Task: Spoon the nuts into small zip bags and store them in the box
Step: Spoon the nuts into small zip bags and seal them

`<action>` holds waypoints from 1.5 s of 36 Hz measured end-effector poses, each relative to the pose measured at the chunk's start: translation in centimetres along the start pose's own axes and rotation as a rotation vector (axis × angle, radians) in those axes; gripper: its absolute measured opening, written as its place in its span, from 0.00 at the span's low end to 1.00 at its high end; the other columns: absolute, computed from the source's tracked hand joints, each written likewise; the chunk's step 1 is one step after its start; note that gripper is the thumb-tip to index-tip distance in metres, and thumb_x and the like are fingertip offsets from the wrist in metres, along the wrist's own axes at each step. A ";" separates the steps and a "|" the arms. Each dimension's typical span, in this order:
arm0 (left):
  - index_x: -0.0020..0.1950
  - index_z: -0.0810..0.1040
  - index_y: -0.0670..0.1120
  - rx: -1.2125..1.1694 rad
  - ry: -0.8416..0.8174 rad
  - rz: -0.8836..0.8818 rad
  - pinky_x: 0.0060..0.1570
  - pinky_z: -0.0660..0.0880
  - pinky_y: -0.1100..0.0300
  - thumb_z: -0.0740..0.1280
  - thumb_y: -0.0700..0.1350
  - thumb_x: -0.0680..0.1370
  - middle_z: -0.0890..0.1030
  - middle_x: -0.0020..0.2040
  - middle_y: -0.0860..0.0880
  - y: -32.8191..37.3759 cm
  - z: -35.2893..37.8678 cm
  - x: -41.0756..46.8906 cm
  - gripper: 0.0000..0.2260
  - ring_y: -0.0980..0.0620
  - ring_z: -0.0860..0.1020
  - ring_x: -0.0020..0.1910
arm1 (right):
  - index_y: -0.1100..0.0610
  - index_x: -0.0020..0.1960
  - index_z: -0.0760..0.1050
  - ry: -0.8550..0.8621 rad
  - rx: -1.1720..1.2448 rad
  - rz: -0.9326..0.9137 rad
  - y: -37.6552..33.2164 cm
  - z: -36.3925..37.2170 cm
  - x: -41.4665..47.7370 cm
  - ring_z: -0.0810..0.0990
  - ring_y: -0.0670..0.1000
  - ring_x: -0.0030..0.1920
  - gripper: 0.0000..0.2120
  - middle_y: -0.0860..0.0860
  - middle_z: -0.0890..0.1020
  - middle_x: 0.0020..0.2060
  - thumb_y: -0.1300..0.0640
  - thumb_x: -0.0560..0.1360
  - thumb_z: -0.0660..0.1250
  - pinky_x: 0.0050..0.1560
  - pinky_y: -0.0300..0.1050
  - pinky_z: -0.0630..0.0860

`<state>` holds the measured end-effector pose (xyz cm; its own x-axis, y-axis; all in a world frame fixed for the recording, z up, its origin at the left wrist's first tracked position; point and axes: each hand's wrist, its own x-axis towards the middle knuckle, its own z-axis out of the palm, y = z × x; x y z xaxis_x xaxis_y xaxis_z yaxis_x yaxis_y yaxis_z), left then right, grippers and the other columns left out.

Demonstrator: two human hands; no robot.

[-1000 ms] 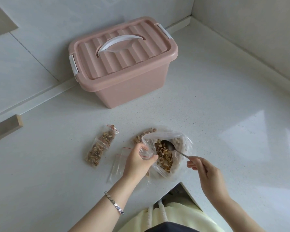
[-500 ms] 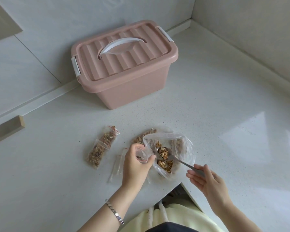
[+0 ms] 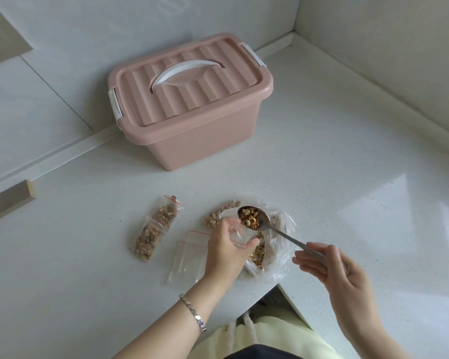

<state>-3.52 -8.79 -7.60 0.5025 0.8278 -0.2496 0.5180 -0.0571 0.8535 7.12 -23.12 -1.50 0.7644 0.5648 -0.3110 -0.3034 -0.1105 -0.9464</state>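
Now the spoon point(image 3: 280, 232), heaped with nuts point(image 3: 249, 218), has lifted out of the big bag point(image 3: 283, 265) at lower centre to the small bag point(image 3: 237, 235) the left hand point(image 3: 223, 251) pinches open, right hand point(image 3: 342, 273) gripping its handle.

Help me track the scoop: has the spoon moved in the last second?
Yes. The spoon, now loaded, has risen out of the big bag, leftward to the small bag in the left hand.
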 end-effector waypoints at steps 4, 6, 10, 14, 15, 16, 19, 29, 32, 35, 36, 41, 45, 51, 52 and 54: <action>0.55 0.67 0.51 0.000 -0.035 -0.045 0.46 0.63 0.78 0.75 0.48 0.69 0.70 0.49 0.61 0.5 0.0 0.1 0.21 0.61 0.68 0.51 | 0.56 0.43 0.81 -0.046 -0.126 -0.120 0.2 0.6 -0.5 0.84 0.51 0.41 0.34 0.53 0.85 0.39 0.26 0.63 0.60 0.42 0.38 0.79; 0.61 0.68 0.49 -0.007 -0.038 -0.061 0.53 0.66 0.70 0.75 0.49 0.68 0.71 0.55 0.59 0.5 0.0 0.2 0.25 0.60 0.69 0.56 | 0.49 0.45 0.81 -0.067 -0.208 -0.171 0.3 0.6 -0.8 0.84 0.48 0.42 0.29 0.49 0.85 0.39 0.27 0.66 0.58 0.43 0.37 0.78; 0.52 0.70 0.51 0.005 -0.020 -0.054 0.44 0.70 0.72 0.75 0.49 0.68 0.76 0.49 0.54 0.5 -0.2 0.0 0.18 0.56 0.74 0.48 | 0.43 0.48 0.78 -0.102 -0.400 -0.310 0.5 0.2 -1.0 0.82 0.42 0.44 0.21 0.39 0.84 0.40 0.32 0.73 0.53 0.46 0.32 0.76; 0.46 0.70 0.53 -0.016 -0.001 -0.030 0.43 0.67 0.77 0.75 0.46 0.68 0.76 0.45 0.56 0.5 -0.4 -0.1 0.15 0.59 0.74 0.47 | 0.43 0.49 0.76 -0.092 -0.470 -0.402 0.7 -0.3 -0.8 0.81 0.39 0.45 0.18 0.37 0.82 0.43 0.36 0.76 0.52 0.47 0.29 0.74; 0.46 0.71 0.51 -0.023 -0.004 -0.031 0.43 0.66 0.79 0.75 0.45 0.68 0.76 0.46 0.56 0.5 -0.5 -0.1 0.14 0.61 0.73 0.47 | 0.42 0.49 0.77 -0.078 -0.466 -0.400 0.8 -0.5 -0.7 0.81 0.39 0.45 0.18 0.37 0.82 0.43 0.35 0.76 0.52 0.47 0.29 0.74; 0.47 0.71 0.50 -0.034 -0.007 -0.039 0.43 0.65 0.80 0.75 0.45 0.68 0.76 0.48 0.57 0.6 -0.6 -0.2 0.15 0.63 0.73 0.48 | 0.42 0.48 0.77 -0.065 -0.458 -0.390 0.9 -0.6 -0.6 0.81 0.39 0.45 0.18 0.37 0.82 0.43 0.35 0.76 0.52 0.46 0.29 0.74; 0.48 0.71 0.51 -0.037 0.034 -0.026 0.43 0.66 0.79 0.75 0.45 0.69 0.76 0.47 0.57 0.6 -1.0 -0.4 0.15 0.64 0.73 0.47 | 0.41 0.46 0.77 -0.039 -0.453 -0.334 1.1 -0.9 -0.2 0.81 0.39 0.44 0.21 0.37 0.83 0.41 0.31 0.73 0.51 0.46 0.28 0.74; 0.48 0.71 0.50 0.137 0.011 -0.147 0.41 0.73 0.64 0.74 0.48 0.69 0.77 0.43 0.56 -0.5 -2.5 -0.8 0.14 0.60 0.76 0.41 | 0.53 0.49 0.80 -0.117 -0.788 -0.238 4.0 -1.8 0.7 0.74 0.27 0.47 0.11 0.32 0.78 0.42 0.54 0.75 0.60 0.46 0.19 0.67; 0.49 0.71 0.50 0.199 -0.099 -0.221 0.37 0.71 0.66 0.73 0.48 0.70 0.77 0.44 0.55 -0.7 -2.5 -0.7 0.13 0.60 0.75 0.39 | 0.41 0.46 0.76 -0.136 -0.781 -0.191 4.4 -2.0 0.4 0.75 0.29 0.47 0.08 0.33 0.78 0.42 0.44 0.76 0.59 0.47 0.22 0.69; 0.51 0.70 0.50 0.251 -0.181 -0.253 0.33 0.69 0.70 0.72 0.48 0.71 0.76 0.45 0.55 -0.6 -2.2 -0.7 0.14 0.57 0.76 0.41 | 0.38 0.45 0.73 -0.141 -0.739 -0.146 4.7 -2.3 0.3 0.79 0.34 0.44 0.07 0.38 0.82 0.38 0.43 0.76 0.57 0.45 0.25 0.72; 0.51 0.69 0.50 0.260 -0.192 -0.256 0.31 0.68 0.71 0.71 0.48 0.72 0.76 0.44 0.55 -0.6 -2.1 -0.8 0.14 0.57 0.75 0.41 | 0.40 0.44 0.75 -0.148 -0.709 -0.110 4.9 -2.5 0.3 0.80 0.36 0.42 0.08 0.41 0.83 0.36 0.49 0.78 0.59 0.44 0.26 0.73; 0.49 0.68 0.51 0.262 -0.215 -0.266 0.30 0.66 0.71 0.70 0.48 0.73 0.75 0.42 0.56 -0.1 -1.7 -0.8 0.12 0.56 0.75 0.40 | 0.55 0.44 0.80 -0.159 -0.488 0.132 5.4 -2.4 0.5 0.84 0.49 0.40 0.13 0.49 0.85 0.36 0.59 0.79 0.57 0.42 0.38 0.79; 0.49 0.68 0.51 0.263 -0.209 -0.268 0.30 0.65 0.72 0.70 0.48 0.73 0.74 0.42 0.56 0.1 -1.7 -0.7 0.12 0.56 0.74 0.41 | 0.63 0.47 0.78 -0.103 -0.230 0.364 5.6 -1.9 0.3 0.84 0.55 0.40 0.16 0.58 0.85 0.37 0.57 0.80 0.55 0.40 0.40 0.81; 0.50 0.71 0.50 0.224 -0.149 -0.236 0.32 0.68 0.71 0.71 0.48 0.72 0.77 0.47 0.56 -0.2 -1.9 -0.8 0.12 0.58 0.76 0.42 | 0.66 0.50 0.76 -0.004 0.009 0.517 5.5 -2.0 0.2 0.84 0.58 0.41 0.17 0.63 0.84 0.40 0.54 0.80 0.54 0.40 0.42 0.82; 0.50 0.71 0.50 0.215 -0.126 -0.222 0.32 0.68 0.71 0.71 0.47 0.72 0.77 0.46 0.56 -0.3 -2.0 -0.9 0.12 0.59 0.76 0.42 | 0.66 0.50 0.76 0.009 0.026 0.515 5.4 -2.1 0.2 0.84 0.58 0.41 0.17 0.64 0.83 0.40 0.54 0.80 0.54 0.40 0.42 0.82; 0.49 0.71 0.50 0.198 -0.064 -0.189 0.35 0.69 0.69 0.72 0.47 0.71 0.77 0.45 0.57 -0.3 -2.0 -1.0 0.12 0.59 0.76 0.43 | 0.66 0.50 0.76 0.025 0.042 0.495 5.2 -2.2 0.2 0.84 0.57 0.40 0.17 0.64 0.84 0.40 0.54 0.80 0.54 0.41 0.42 0.82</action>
<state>-5.59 -8.45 -6.66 0.4237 0.7974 -0.4297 0.7284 -0.0180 0.6849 6.98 -25.41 -6.67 0.5360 0.4331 -0.7247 -0.6555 -0.3274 -0.6805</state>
